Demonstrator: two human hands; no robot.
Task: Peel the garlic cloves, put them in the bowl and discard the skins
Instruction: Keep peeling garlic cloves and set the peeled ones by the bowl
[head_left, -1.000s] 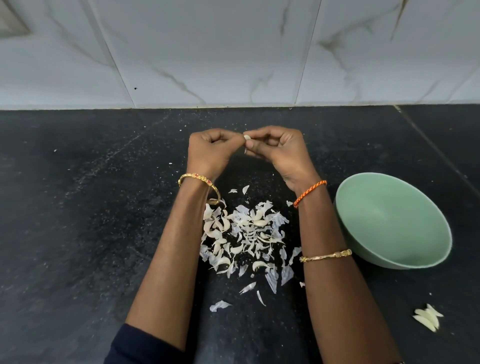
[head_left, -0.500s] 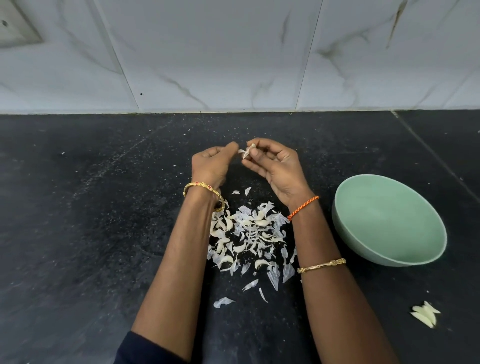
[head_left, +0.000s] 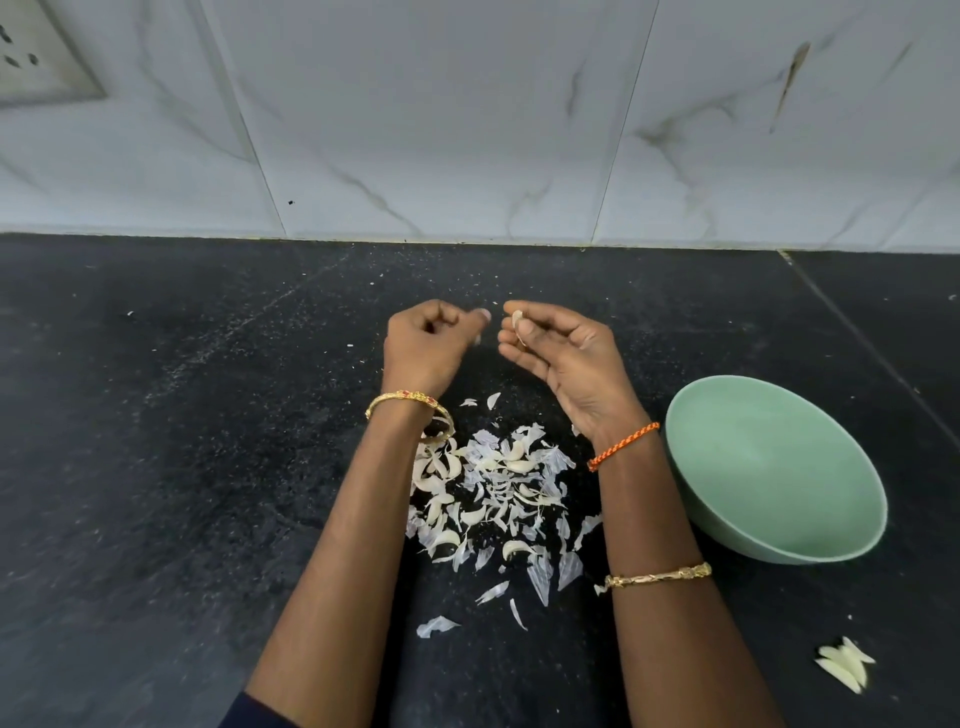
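In the centre of the frame my right hand pinches a pale garlic clove between thumb and fingertips, while my left hand, which was closed on the same clove a second ago, has pulled just clear of it, fingers curled, perhaps around a scrap of skin I cannot make out. Below the hands, a pile of skins lies between my forearms on the black counter. Since the hands have parted, I judge the clove nearly bare and bound for the green bowl at right, which looks empty; a few peeled cloves lie at lower right.
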